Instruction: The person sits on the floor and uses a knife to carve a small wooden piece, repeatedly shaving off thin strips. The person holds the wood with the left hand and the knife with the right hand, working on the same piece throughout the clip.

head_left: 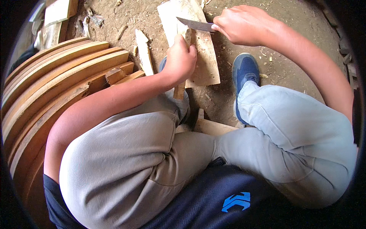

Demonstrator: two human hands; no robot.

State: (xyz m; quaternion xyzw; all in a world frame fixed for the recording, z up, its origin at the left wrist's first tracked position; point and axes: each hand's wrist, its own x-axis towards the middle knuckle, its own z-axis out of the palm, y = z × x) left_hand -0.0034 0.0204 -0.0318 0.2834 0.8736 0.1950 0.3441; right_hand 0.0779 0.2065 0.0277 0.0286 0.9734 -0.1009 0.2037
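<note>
Find the wooden stick (179,91) clamped in the closed left hand (181,59), with one end out on the near side of the fist and the other beyond the knuckles, close to the knife (196,25). Held by its handle in the right hand (240,24), also curled tight. Just under and past the left hand, a flat board (207,65). Should feel light and stiff, probably dry rather than slippery. Take hold well back from the edge. Contact between knife and stick: hard to tell from this angle.
</note>
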